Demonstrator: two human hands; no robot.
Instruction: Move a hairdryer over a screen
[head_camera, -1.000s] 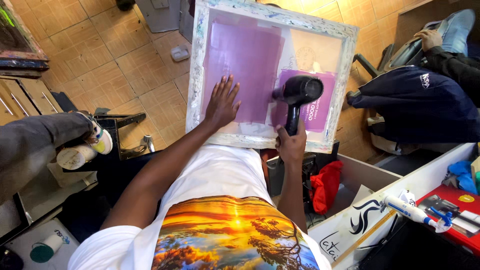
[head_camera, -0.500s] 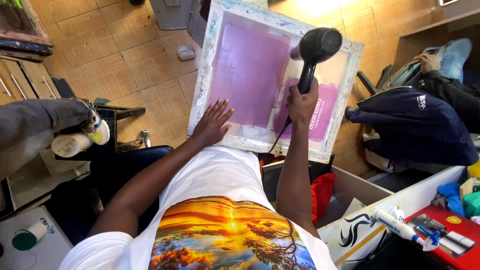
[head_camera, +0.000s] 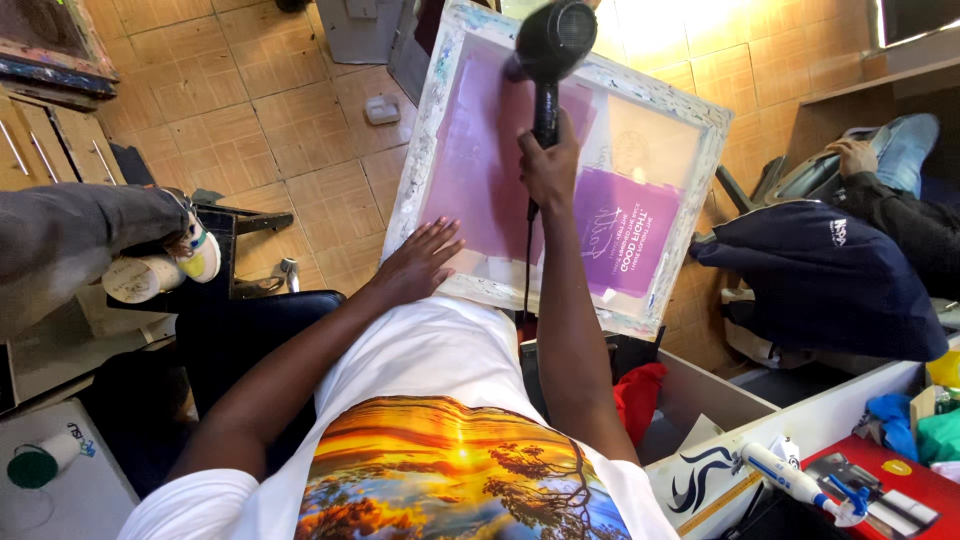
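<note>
Tiled floor (head_camera: 280, 130) fills the upper left of the head view. Screen frame (head_camera: 690, 215), wood edges smeared with paint, leans tilted against the person's front, bottom edge touching the white shirt (head_camera: 440, 350); pink-purple mesh (head_camera: 470, 170) covers its left half, a darker purple patch (head_camera: 625, 230) with pale lettering sits at right centre, bare yellowish mesh at the top right corner. Dark blue bag (head_camera: 830, 280) lies right of the frame, just beside its right edge. Another person's grey trouser leg (head_camera: 70, 245) and sneaker (head_camera: 200, 250) come in at far left; another person's hand (head_camera: 855, 155) rests far right. Left hand (head_camera: 420, 262) lies flat on the frame's bottom left edge, fingers spread and straight, gripping nothing. Right hand (head_camera: 548, 165) is over the frame's middle, fingers wrapped tight round the handle of a black dryer (head_camera: 555, 40), nozzle end up near the frame's top edge, cord (head_camera: 528, 260) hanging down across the mesh. Red cloth (head_camera: 640, 395) sits below the frame's bottom edge. White tube (head_camera: 785, 475) lies at bottom right by a red box (head_camera: 880, 480).
</note>
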